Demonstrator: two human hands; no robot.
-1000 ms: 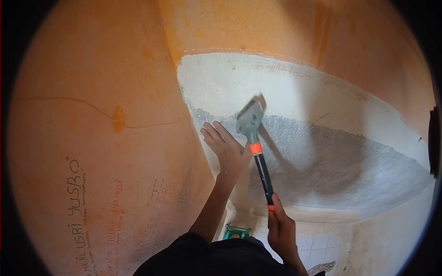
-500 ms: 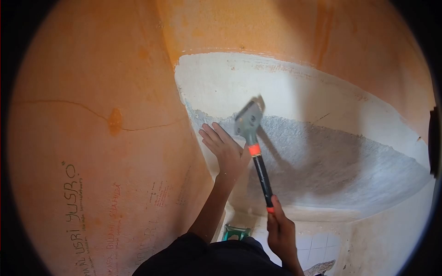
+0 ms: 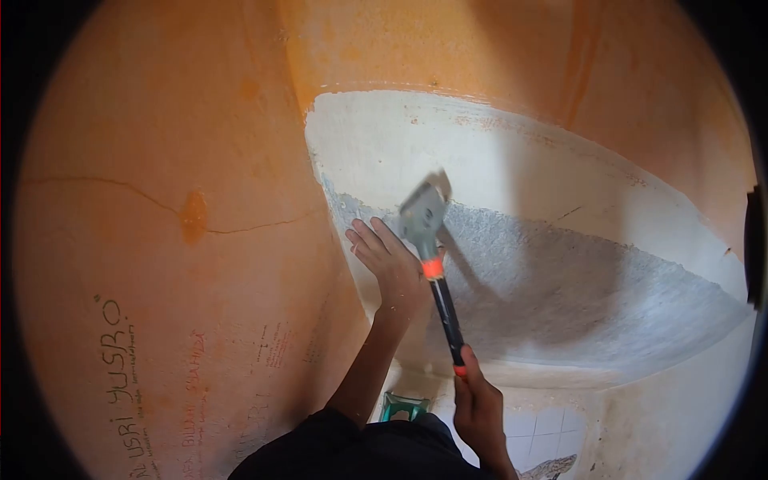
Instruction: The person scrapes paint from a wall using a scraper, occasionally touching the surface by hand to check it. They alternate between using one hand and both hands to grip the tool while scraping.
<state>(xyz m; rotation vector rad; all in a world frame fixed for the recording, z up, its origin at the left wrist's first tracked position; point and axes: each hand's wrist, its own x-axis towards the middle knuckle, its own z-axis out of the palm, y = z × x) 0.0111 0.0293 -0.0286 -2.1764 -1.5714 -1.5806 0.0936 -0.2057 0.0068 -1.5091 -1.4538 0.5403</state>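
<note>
My right hand point(image 3: 478, 408) is wrapped round the lower end of a long-handled scraper point(image 3: 450, 312). Its handle is black with orange bands, and the grey head tilts up to the left, blade edge at the border between white coating and bare grey plaster. My left hand point(image 3: 390, 260) lies flat against the wall with its fingers stretched out, just left of the scraper head. Part of its thumb is hidden behind the scraper. The wall point(image 3: 528, 268) here shows a rough grey patch below a smooth white band point(image 3: 376, 144).
Orange painted wall point(image 3: 160, 120) with a thin crack and handwriting fills the left side and continues above the white band. Below, a green stool point(image 3: 402, 406) stands near my body, with white floor tiles point(image 3: 540, 436) to its right. A dark object point(image 3: 754, 248) edges the far right.
My right hand and the scraper have shifted slightly left, with the head closer to my left hand. The left hand stays flat in nearly the same place.
</note>
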